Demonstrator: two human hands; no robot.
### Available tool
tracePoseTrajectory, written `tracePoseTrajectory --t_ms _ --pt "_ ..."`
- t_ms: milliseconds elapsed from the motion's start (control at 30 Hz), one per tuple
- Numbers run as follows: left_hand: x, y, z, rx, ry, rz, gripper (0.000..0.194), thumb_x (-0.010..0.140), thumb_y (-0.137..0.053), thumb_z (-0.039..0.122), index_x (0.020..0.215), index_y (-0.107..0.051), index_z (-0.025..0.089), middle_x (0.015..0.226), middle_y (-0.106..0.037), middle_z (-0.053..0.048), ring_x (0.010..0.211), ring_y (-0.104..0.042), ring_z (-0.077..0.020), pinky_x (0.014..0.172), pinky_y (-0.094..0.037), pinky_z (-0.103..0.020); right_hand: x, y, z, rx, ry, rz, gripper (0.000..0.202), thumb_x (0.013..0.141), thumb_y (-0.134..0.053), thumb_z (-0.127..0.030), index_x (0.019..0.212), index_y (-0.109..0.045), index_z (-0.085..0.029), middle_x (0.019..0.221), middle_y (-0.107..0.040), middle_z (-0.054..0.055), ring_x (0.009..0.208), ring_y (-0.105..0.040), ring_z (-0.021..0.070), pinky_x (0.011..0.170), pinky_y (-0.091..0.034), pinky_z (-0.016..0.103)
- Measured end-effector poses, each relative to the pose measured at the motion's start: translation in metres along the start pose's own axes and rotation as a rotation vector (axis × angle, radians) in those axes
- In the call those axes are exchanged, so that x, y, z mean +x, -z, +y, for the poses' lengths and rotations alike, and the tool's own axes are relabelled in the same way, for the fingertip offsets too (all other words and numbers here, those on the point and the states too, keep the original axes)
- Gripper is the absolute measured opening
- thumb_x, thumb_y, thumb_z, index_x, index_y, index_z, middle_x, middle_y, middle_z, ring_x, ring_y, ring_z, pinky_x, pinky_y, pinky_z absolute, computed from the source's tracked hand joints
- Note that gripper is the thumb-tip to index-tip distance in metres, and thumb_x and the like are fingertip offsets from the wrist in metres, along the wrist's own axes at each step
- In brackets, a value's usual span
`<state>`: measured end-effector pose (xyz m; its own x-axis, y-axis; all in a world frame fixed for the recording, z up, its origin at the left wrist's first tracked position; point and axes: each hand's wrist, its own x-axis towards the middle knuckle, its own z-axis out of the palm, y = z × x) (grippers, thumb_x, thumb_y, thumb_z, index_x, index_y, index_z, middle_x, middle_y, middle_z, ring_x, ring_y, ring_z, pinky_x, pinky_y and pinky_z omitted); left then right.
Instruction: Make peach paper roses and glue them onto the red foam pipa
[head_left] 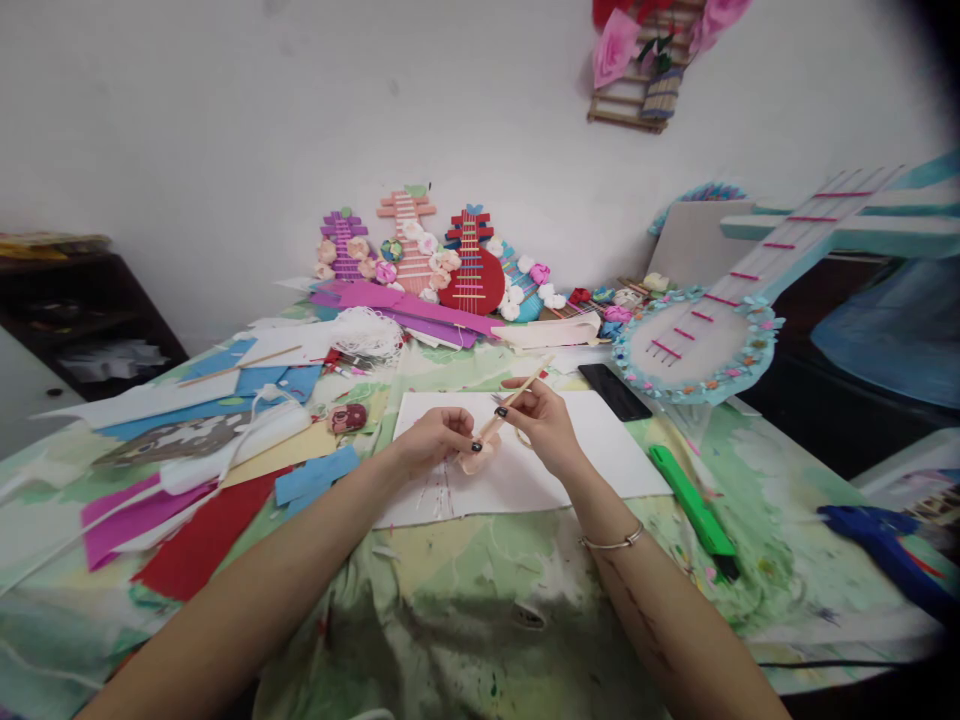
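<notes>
Above a white sheet (pixel 592 450), my left hand (pixel 437 440) pinches a small peach-coloured paper piece (pixel 478 458) between thumb and fingers. My right hand (pixel 541 420) is just beside it, its fingers closed on a thin wooden stick (pixel 534 376). The stick slants down toward the peach piece; whether its tip touches the piece is hard to tell. Scissors seem to hang from the right fingers, partly hidden. Thin stamen-like strands (pixel 436 492) lie on the sheet below my left hand.
Coloured paper (pixel 214 530) and white string (pixel 367 335) lie at left. Decorated paper instruments (pixel 470 275) line the back. A phone (pixel 615 391), green cutter (pixel 694 503), large blue-and-white instrument (pixel 697 340) and blue glue gun (pixel 889 545) are at right.
</notes>
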<state>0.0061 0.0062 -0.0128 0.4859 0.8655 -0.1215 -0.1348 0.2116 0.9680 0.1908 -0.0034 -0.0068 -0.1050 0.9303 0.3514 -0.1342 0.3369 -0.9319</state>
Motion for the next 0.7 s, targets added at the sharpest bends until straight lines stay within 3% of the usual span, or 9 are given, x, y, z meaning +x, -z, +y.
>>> tracePoseTrajectory --t_ms 700 --pt "0.0016 0.0004 -0.0006 0.013 -0.015 -0.012 0.031 0.045 -0.078 0.011 0.06 -0.05 0.014 0.053 -0.052 0.004 0.048 -0.049 -0.008 0.047 -0.028 -0.021 0.0001 0.0002 -0.0001 -0.031 0.007 0.023 0.04 0.063 -0.076 -0.031 0.097 -0.057 -0.019 0.071 -0.063 -0.001 0.068 -0.059 0.0137 0.068 -0.046 0.028"
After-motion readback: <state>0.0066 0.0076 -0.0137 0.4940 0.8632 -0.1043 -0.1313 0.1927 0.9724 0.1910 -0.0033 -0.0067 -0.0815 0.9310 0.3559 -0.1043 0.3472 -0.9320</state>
